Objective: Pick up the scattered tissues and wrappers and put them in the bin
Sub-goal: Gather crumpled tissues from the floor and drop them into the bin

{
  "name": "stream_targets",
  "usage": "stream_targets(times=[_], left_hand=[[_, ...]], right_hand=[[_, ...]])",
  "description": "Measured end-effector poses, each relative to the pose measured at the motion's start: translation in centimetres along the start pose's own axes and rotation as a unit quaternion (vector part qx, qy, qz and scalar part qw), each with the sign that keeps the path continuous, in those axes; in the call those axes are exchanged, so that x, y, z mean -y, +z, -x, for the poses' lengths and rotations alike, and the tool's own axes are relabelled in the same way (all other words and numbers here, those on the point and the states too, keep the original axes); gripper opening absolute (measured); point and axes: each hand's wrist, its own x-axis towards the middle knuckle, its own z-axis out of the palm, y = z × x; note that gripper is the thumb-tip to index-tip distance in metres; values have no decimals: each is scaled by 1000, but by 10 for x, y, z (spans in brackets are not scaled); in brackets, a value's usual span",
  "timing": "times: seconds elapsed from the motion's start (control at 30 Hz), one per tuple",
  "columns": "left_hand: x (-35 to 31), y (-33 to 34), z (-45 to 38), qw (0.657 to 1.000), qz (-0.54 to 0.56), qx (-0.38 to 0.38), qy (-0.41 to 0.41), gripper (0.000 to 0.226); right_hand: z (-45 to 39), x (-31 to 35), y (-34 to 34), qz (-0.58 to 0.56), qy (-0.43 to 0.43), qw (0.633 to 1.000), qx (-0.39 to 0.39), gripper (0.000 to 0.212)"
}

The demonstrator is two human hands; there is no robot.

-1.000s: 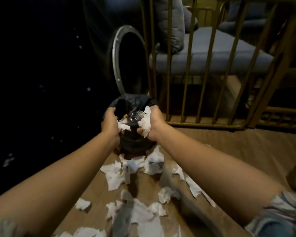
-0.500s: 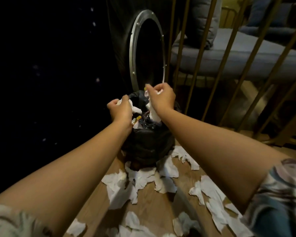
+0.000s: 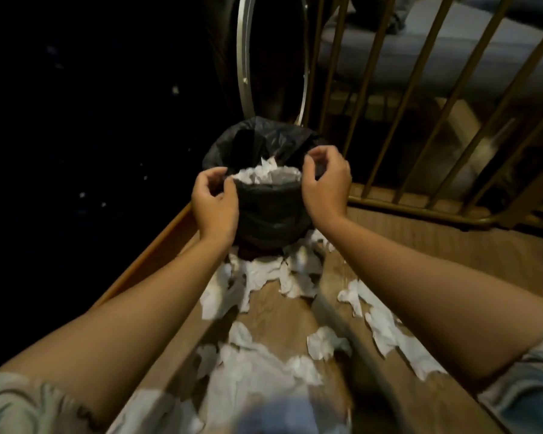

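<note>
A small bin [image 3: 273, 211] lined with a black bag stands on the wooden floor. A heap of white tissues [image 3: 265, 175] fills its mouth. My left hand [image 3: 215, 202] hovers at the bin's left rim and my right hand [image 3: 326, 180] at its right rim. Both have loosely curled fingers with nothing in them. Several crumpled tissues [image 3: 264, 277] lie on the floor around the bin's base. More scattered tissues [image 3: 264, 368] lie closer to me, between my forearms, and a strip of tissue [image 3: 386, 330] lies under my right arm.
A gold metal railing [image 3: 420, 120] rises right behind and to the right of the bin, with a grey cushioned seat [image 3: 452, 51] beyond it. A round metal-rimmed object [image 3: 242, 57] stands behind the bin. A dark area [image 3: 76, 120] fills the left, bordered by a wooden edge [image 3: 145, 258].
The tissues that both hands held over the bin now lie inside it. Both hands have opened and dropped to the rim. The view has tilted down and moved closer.
</note>
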Motion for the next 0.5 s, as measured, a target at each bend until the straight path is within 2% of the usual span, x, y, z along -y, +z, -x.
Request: stream_targets(times=[0.13, 0.27, 0.4, 0.5], left_hand=[[19, -19, 52, 997, -42, 51, -27, 12], [30, -46, 105, 980, -82, 167, -72, 7], [42, -84, 147, 927, -105, 340, -122, 13], [55, -120, 177, 895, -107, 402, -163, 13]], right_hand=[[58, 3, -25, -49, 18, 995, 83, 10], [128, 6, -39, -38, 55, 986, 153, 19], [197, -6, -63, -15, 50, 963, 264, 24], [251, -22, -81, 6, 51, 955, 293, 33]])
